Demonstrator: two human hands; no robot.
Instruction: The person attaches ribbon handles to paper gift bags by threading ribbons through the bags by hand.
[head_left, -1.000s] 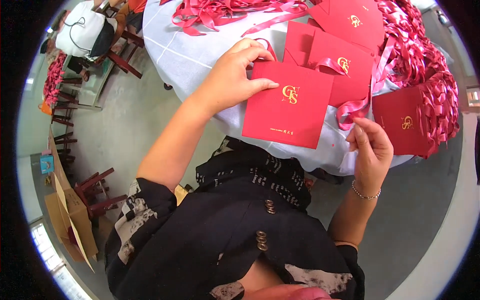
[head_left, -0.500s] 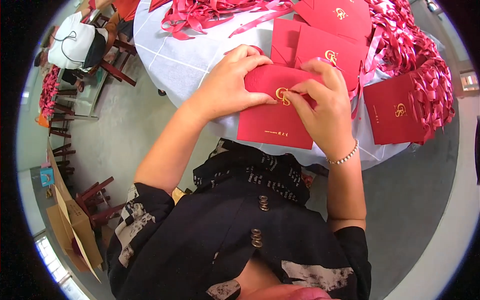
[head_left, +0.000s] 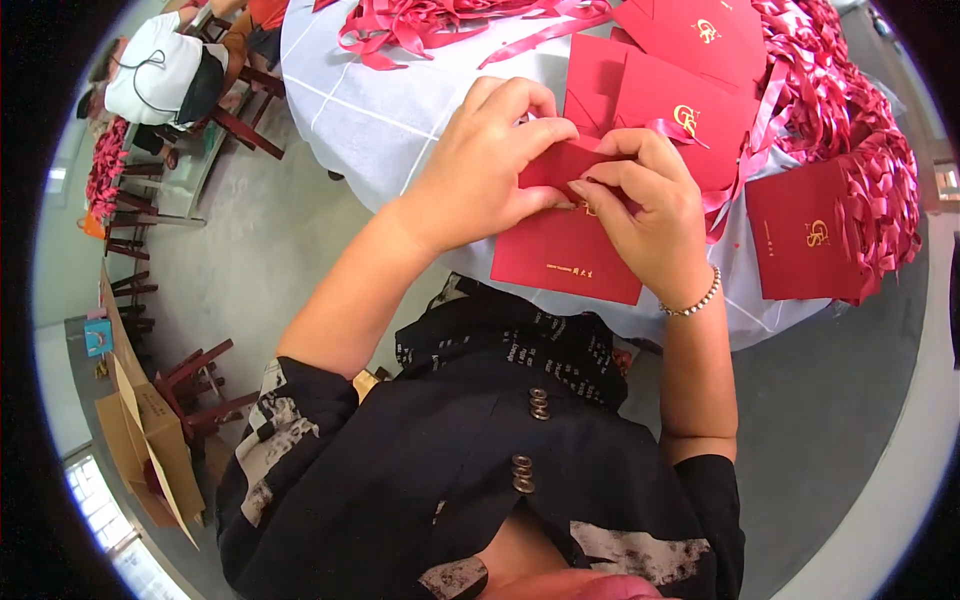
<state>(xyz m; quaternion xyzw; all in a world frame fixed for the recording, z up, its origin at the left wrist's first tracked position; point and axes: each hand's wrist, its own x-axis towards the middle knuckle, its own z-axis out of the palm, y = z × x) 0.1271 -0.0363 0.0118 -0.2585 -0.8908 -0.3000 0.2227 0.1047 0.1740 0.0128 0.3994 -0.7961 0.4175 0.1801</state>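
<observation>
A flat red paper bag with a gold emblem (head_left: 565, 255) lies at the near edge of a round table covered in a white cloth (head_left: 370, 120). My left hand (head_left: 490, 165) presses and pinches its upper part, fingers curled over the top. From the right, my right hand (head_left: 645, 215), with a bead bracelet on the wrist, grips the same bag at its middle. The emblem is mostly hidden under my fingers. A pink ribbon (head_left: 690, 135) trails over the bag behind.
More red bags (head_left: 700, 100) lie behind, one (head_left: 800, 230) at the right edge. Heaps of pink-red ribbon (head_left: 860, 130) cover the table's far and right side. Red wooden chairs (head_left: 200, 390), a cardboard box (head_left: 150, 450) and another seated person (head_left: 160, 75) are at the left.
My right hand came up from the table's right edge onto the red bag. Both hands now close together over its upper middle, and the bag has shifted slightly.
</observation>
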